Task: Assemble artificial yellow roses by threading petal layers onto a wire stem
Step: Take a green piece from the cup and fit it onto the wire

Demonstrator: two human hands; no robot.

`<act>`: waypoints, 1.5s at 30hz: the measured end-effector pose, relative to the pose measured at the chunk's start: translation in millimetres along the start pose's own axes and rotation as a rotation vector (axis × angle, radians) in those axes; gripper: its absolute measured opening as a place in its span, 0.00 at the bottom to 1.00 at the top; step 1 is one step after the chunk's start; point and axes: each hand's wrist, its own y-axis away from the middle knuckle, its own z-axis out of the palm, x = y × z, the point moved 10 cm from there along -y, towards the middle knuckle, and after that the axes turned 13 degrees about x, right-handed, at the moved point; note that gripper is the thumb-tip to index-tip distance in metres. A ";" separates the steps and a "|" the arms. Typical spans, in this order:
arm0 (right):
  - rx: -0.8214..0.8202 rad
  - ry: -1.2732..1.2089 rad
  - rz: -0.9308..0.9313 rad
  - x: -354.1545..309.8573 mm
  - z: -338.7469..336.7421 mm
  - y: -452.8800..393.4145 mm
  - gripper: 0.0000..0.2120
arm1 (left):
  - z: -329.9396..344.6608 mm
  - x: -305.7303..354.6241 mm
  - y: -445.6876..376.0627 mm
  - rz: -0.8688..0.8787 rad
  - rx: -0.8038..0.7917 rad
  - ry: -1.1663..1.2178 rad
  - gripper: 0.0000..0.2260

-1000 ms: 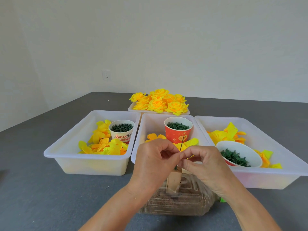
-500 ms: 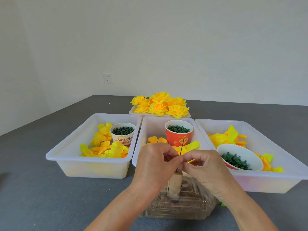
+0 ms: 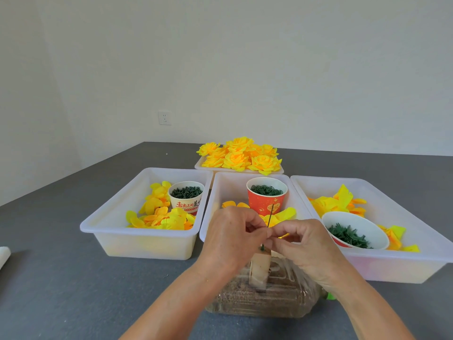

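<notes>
Both hands pinch at the upright wire stem (image 3: 269, 220): left hand (image 3: 231, 238) and right hand (image 3: 302, 244) meet fingertip to fingertip, whatever they grip hidden. Below, the stem stands in a block (image 3: 259, 269). Push crookedly and it could bend. Beyond, petal layers (image 3: 282, 215) wait in the middle tub (image 3: 220, 192).

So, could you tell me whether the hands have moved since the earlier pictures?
No: both hands remain pinched at the wire before the red cup.

Thin upright wire stem (image 3: 269, 219) between fingertips
</notes>
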 end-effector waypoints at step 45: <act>-0.108 -0.001 -0.106 -9.2 3.5 -11.3 0.08 | 20.2 -41.5 2.5 -0.156 -0.209 0.153 0.07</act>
